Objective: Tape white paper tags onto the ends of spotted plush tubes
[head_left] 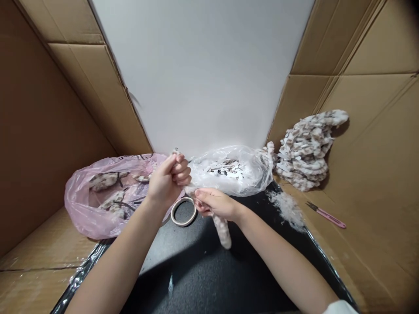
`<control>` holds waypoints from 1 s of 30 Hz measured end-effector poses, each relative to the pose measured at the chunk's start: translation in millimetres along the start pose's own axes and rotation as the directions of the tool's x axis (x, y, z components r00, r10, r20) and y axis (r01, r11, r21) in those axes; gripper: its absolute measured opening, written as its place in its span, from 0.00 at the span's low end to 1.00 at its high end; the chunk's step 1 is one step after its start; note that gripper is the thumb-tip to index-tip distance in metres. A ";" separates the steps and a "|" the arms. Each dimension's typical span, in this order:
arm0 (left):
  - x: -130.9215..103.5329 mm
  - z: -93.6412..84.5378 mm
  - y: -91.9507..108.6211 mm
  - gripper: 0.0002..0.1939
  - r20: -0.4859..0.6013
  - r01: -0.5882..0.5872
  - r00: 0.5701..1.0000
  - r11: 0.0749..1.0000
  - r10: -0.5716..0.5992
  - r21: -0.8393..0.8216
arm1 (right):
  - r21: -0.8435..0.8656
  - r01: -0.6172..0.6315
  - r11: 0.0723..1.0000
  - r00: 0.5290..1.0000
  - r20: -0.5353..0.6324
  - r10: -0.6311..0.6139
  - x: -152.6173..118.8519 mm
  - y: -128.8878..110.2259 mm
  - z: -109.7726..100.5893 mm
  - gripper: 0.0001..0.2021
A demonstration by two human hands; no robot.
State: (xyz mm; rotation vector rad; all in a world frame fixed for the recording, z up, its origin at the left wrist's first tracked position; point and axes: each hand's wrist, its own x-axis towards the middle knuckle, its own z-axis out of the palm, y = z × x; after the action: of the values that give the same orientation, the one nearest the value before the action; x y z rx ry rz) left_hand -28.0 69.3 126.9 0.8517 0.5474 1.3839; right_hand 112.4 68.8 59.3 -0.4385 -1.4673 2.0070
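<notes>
A long, white-and-brown plush tube [222,233] stretches between my two hands above the black work surface. My left hand [168,179] is closed in a fist around its upper end, and a small tuft sticks out above the fingers. Lower and to the right, my right hand [216,203] grips the middle of the tube between thumb and fingers. The tube's rounded end hangs below that hand. A roll of tape [173,218] lies just under the hands. Behind them is a clear plastic bag [248,187] with white stuffing and small flat scraps inside.
At left, a pink plastic bag [78,192] holds spotted plush pieces with dark strips. A heap of similar plush pieces [306,150] leans at the right cardboard wall [376,144]. Near it lie loose white fluff [288,209] and pink-handled thread snips [327,216].
</notes>
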 end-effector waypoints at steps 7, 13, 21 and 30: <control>3.8 -27.9 51.7 0.18 -0.154 -0.248 0.962 0.958 0.226 -0.141 | -0.315 -0.233 0.920 0.935 0.188 0.301 -12.0 -18.5 -13.1 0.19; 8.7 -73.5 85.2 0.15 -0.344 -0.397 0.879 0.906 0.328 -0.149 | -0.622 -0.309 0.719 0.904 0.042 0.425 -21.0 -32.0 -29.2 0.16; 8.4 -76.8 86.0 0.19 -0.153 -0.206 0.966 0.978 0.208 0.028 | -0.698 -0.522 0.490 0.787 -0.173 0.592 -31.9 -45.7 -46.0 0.12; 23.3 -46.3 19.5 0.13 0.083 0.277 0.944 0.905 -0.319 0.324 | -0.740 -0.382 0.553 0.859 -0.506 -0.083 -38.3 -47.6 -110.8 0.08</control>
State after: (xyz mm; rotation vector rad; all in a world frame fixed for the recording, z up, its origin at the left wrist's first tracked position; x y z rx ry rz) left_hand -72.6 100.7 117.7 1.0552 0.7687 0.9651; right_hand 219.8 135.6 64.0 -1.4138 -1.9831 1.0019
